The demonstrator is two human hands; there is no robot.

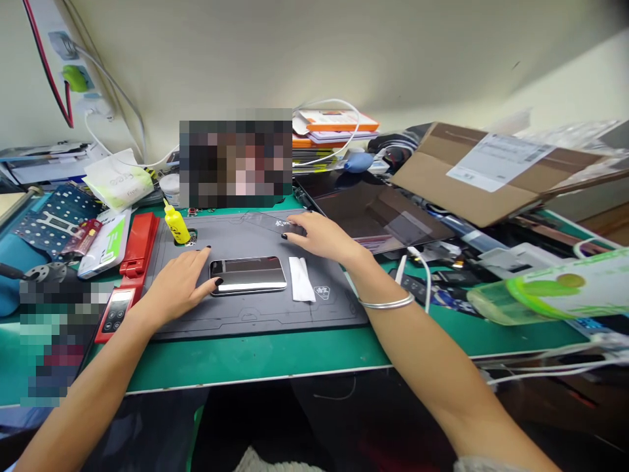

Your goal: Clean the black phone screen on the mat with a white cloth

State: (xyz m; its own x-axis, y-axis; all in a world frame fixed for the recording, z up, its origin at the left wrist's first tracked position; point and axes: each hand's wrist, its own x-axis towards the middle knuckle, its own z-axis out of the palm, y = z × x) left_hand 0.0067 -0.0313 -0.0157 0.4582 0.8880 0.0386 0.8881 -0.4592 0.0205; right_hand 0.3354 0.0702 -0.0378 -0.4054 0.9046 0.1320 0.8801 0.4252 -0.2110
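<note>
A smartphone (248, 274) with a dark glossy screen lies flat on a grey work mat (255, 314). My left hand (179, 283) rests on the mat at the phone's left end, thumb tip against its edge, fingers spread. My right hand (319, 236) reaches to the mat's far side, its fingertips pinching the corner of a clear screen protector sheet (268, 223) that lies flat there. A small white wipe packet (301, 278) sits just right of the phone.
A yellow glue bottle (175, 224) stands at the mat's back left, beside a red tool (128, 275). A dark tablet (378, 213) and a cardboard box (486, 174) lie to the right, with cables and a green-and-white package (550, 288).
</note>
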